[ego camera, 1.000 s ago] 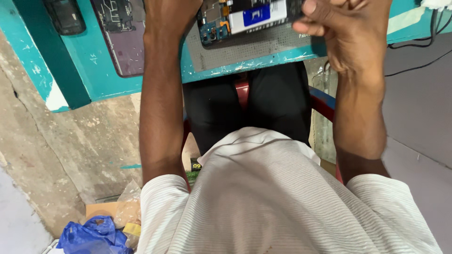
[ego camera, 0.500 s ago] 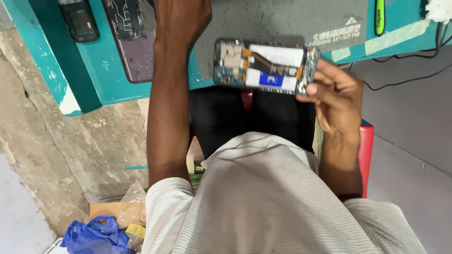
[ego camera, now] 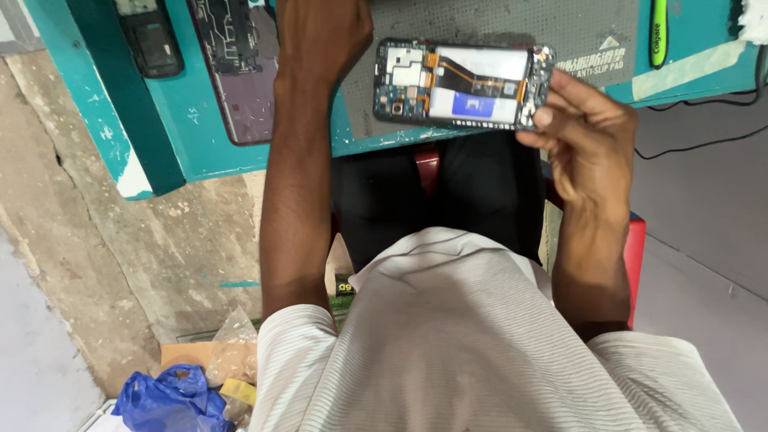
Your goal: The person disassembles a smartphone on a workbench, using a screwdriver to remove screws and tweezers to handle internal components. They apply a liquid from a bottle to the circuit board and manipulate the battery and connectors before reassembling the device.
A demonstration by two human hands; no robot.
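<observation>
While the right hand (ego camera: 588,140) pinches one end of the opened phone (ego camera: 460,84) above the grey anti-slip mat (ego camera: 576,32), its bare circuit board faces up; a slip could drop it off the near edge. Whether the left hand (ego camera: 324,36) grips anything cannot be told. A green tube (ego camera: 658,32) lies far right, a blue bag (ego camera: 172,400) on the floor.

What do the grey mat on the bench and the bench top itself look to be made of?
The mat looks like soft rubber or silicone: dull grey, finely speckled, with no shine. The bench top seems to be painted wood, though I can't be sure: its teal coat is scuffed and chipped, pale at one edge. The opened phone, held in the right hand, lies over the mat.
</observation>
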